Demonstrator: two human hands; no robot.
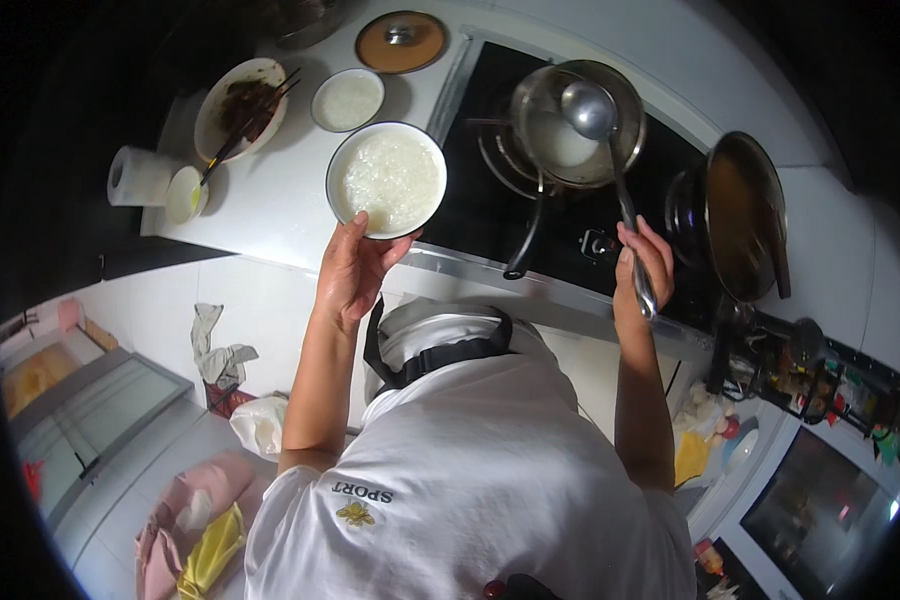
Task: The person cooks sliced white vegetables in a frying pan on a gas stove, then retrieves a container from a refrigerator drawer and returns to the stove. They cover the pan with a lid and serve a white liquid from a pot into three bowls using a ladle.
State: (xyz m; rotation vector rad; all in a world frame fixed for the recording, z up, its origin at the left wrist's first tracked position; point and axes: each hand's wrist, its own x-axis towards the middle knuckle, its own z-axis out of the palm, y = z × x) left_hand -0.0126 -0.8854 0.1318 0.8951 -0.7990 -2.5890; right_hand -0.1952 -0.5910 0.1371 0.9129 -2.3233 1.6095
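My left hand [359,268] holds a dark-rimmed white bowl [387,180] by its near side, thumb over the rim. White rice porridge fills it nearly to the top. In my right hand [643,271] is the handle of a metal ladle [590,111]. The ladle's head is over the mouth of a metal saucepan [523,101], its rounded underside facing me. Some whitish porridge [572,145] shows at the bottom of this pan. The pan is over the left burner, and its black handle [526,240] points towards me.
Left on the counter [285,217] are a second porridge bowl [348,100], a round lid [401,43], a bowl of dark food [244,105] with chopsticks, a small bowl [186,195] and a paper roll [139,176]. A frying pan [742,217] occupies the right of the black hob [562,217].
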